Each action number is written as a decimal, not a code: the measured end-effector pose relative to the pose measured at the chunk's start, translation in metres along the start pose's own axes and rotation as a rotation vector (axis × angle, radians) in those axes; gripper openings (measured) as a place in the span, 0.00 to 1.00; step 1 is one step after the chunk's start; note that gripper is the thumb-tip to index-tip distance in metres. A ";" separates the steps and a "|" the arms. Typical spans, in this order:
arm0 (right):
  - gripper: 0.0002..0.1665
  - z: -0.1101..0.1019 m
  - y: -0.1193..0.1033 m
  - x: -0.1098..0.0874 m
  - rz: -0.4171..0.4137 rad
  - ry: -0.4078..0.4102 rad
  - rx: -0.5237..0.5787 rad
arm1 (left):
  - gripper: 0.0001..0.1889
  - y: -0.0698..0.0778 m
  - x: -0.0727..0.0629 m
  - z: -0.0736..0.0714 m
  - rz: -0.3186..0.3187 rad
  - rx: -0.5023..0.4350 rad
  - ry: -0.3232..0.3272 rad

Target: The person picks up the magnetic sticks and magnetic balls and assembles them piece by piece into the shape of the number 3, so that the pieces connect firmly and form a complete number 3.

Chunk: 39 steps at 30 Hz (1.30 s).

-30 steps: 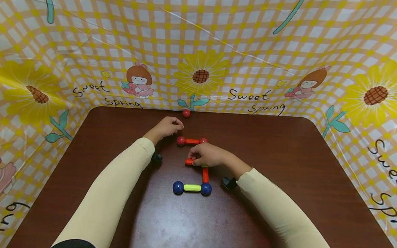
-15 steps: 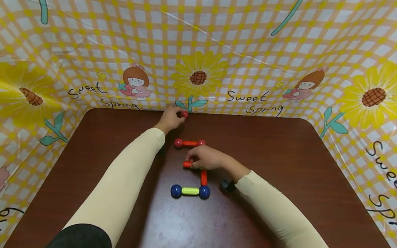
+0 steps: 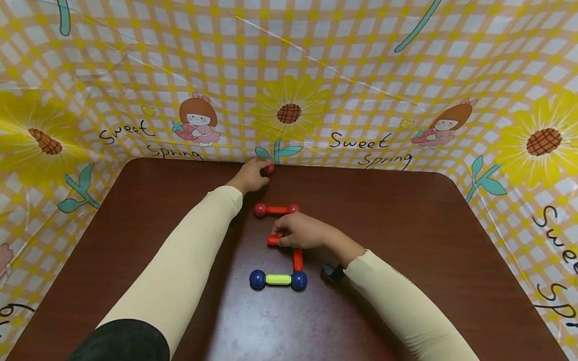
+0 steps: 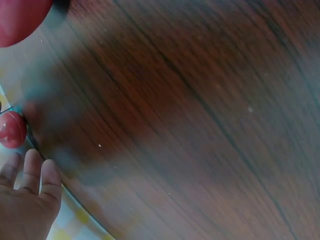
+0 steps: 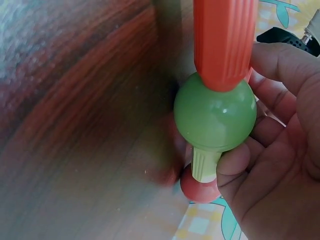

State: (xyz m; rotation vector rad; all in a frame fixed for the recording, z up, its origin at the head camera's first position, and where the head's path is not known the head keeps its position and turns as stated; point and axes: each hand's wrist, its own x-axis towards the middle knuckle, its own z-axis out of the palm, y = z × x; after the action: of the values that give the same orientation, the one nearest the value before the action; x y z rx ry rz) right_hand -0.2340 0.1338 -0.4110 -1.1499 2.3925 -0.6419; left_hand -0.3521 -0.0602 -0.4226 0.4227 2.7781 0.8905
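Observation:
At the far table edge my left hand (image 3: 252, 175) reaches to a loose red ball (image 3: 269, 169). In the left wrist view its visible fingers (image 4: 31, 170) lie nearly straight beside that ball (image 4: 12, 130). Over the middle of the toy build, my right hand (image 3: 302, 230) grips a red building stick (image 3: 273, 240), whose end pokes out leftward. Close up in the right wrist view, the fingers also touch a green ball (image 5: 212, 117). A red stick (image 5: 225, 40) and a light green stick (image 5: 204, 164) join this ball from opposite sides. From the head, the green ball is mostly hidden.
Nearest me, two blue balls (image 3: 257, 279) are joined by a yellow stick (image 3: 278, 279). Another red stick (image 3: 298, 259) rises from the right blue ball. Farther back, a red stick (image 3: 277, 210) links two red balls (image 3: 260, 210). A patterned cloth (image 3: 293, 53) walls the brown table (image 3: 388, 216).
My left hand has moved away from beside the linked red balls to the loose red ball at the back edge. My right hand stays in place, gripping the red building stick.

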 end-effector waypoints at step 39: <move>0.06 0.000 0.001 -0.003 0.014 0.015 0.028 | 0.19 -0.007 -0.010 0.012 -0.035 -0.180 0.076</move>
State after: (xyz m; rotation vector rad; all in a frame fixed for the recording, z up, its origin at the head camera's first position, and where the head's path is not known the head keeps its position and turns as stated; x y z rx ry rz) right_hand -0.2328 0.1367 -0.4113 -1.1196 2.3940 -0.6793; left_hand -0.3409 -0.0621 -0.4351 0.3157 2.7314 1.1596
